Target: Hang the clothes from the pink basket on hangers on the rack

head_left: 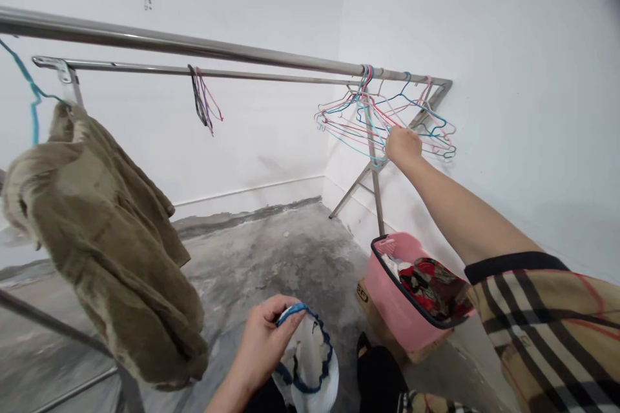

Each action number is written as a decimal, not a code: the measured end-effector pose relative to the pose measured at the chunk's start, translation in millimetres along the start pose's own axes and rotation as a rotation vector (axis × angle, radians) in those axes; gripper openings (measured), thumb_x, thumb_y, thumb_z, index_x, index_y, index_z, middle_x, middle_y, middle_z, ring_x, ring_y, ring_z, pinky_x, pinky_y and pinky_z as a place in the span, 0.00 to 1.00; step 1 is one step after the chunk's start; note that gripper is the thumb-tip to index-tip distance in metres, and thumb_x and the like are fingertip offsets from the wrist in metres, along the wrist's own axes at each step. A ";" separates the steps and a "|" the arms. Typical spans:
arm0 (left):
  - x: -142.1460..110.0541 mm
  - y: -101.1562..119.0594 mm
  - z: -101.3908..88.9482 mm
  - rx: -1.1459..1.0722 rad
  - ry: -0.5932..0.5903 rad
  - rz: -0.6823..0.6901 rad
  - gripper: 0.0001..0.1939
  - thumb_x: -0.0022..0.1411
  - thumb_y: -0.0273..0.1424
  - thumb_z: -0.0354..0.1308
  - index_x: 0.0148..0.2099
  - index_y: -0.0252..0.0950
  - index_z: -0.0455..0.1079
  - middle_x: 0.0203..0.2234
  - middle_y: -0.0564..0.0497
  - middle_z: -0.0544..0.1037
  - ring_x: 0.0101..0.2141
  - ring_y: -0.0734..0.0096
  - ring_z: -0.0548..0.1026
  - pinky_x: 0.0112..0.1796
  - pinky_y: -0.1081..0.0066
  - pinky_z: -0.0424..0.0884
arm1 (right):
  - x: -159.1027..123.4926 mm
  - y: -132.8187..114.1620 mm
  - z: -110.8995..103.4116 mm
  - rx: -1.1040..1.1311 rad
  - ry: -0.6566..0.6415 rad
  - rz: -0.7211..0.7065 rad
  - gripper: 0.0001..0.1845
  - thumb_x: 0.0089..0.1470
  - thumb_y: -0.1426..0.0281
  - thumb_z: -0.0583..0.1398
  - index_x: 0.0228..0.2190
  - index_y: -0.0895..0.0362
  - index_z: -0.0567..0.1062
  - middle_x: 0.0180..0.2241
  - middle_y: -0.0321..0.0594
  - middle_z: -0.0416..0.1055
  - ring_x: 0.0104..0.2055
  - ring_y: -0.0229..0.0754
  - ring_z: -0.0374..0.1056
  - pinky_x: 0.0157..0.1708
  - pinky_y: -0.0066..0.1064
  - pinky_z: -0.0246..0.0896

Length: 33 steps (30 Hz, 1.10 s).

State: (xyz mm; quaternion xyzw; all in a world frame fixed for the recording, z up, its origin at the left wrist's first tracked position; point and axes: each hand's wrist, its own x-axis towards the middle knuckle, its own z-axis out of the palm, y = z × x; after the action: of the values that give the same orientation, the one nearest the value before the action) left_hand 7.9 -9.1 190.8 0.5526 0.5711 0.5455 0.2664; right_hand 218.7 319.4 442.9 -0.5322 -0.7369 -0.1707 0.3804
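Low in the view, my left hand (271,329) pinches the blue gathered edge of a small white cloth item (329,381). Its opening faces up and its lower part hangs near my legs; what kind of item it is I cannot tell. My right hand (405,144) is stretched out to the bunch of clothes hangers (346,124) near the rack's far right end. The fingers are closed on a pinkish hanger there, partly hidden by the hand. The hangers are thin, in blue, turquoise, pink and red, and hang from the front rail.
The metal drying rack (208,45) crosses the view. An olive-brown garment (111,232) hangs at the left, and a few dark and purple hangers (206,103) hang on the rear rail. A pink basket (387,290) with clothes (431,284) stands on a cardboard box (375,313) at the right.
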 end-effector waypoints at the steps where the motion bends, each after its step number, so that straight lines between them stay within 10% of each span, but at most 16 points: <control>1: 0.1 -0.5 -0.3 0.003 0.002 0.005 0.12 0.56 0.40 0.59 0.29 0.36 0.76 0.25 0.47 0.79 0.29 0.64 0.75 0.32 0.71 0.70 | 1.0 -0.6 -0.8 0.007 -0.008 0.002 0.17 0.58 0.71 0.50 0.42 0.66 0.74 0.42 0.62 0.72 0.48 0.58 0.68 0.48 0.48 0.59; 10: 5.2 1.6 0.1 0.165 0.115 0.081 0.13 0.56 0.41 0.58 0.29 0.39 0.79 0.24 0.48 0.77 0.29 0.63 0.73 0.33 0.68 0.69 | -9.3 -38.0 -22.7 0.221 0.063 -0.138 0.19 0.62 0.69 0.46 0.42 0.60 0.74 0.41 0.50 0.75 0.44 0.48 0.68 0.44 0.35 0.59; 15: 11.4 -2.2 0.9 -0.033 0.111 -0.070 0.12 0.54 0.40 0.61 0.34 0.38 0.80 0.32 0.47 0.83 0.35 0.61 0.78 0.38 0.67 0.72 | -82.4 -35.8 -28.4 0.493 -0.043 -0.201 0.19 0.64 0.61 0.45 0.41 0.58 0.71 0.23 0.39 0.69 0.27 0.41 0.67 0.35 0.32 0.61; 24: 45.3 -12.4 -22.2 -0.606 0.277 -0.408 0.23 0.38 0.45 0.71 0.32 0.31 0.77 0.17 0.53 0.75 0.19 0.73 0.71 0.24 0.75 0.66 | -287.6 76.0 -42.5 0.928 -0.634 0.118 0.18 0.60 0.52 0.52 0.42 0.51 0.70 0.19 0.31 0.59 0.19 0.35 0.57 0.18 0.27 0.56; 33: 76.1 1.6 -19.6 -0.568 0.258 -0.382 0.21 0.39 0.42 0.70 0.31 0.31 0.76 0.17 0.53 0.74 0.19 0.74 0.70 0.22 0.75 0.64 | -360.1 143.2 -59.8 0.807 -0.709 0.092 0.13 0.59 0.53 0.52 0.41 0.39 0.72 0.22 0.37 0.65 0.21 0.40 0.64 0.20 0.30 0.65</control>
State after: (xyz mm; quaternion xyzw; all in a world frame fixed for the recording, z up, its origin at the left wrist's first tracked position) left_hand -28.1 54.3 220.1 0.2668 0.5187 0.6878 0.4321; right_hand 424.2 98.3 192.6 -0.4006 -0.8031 0.3327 0.2897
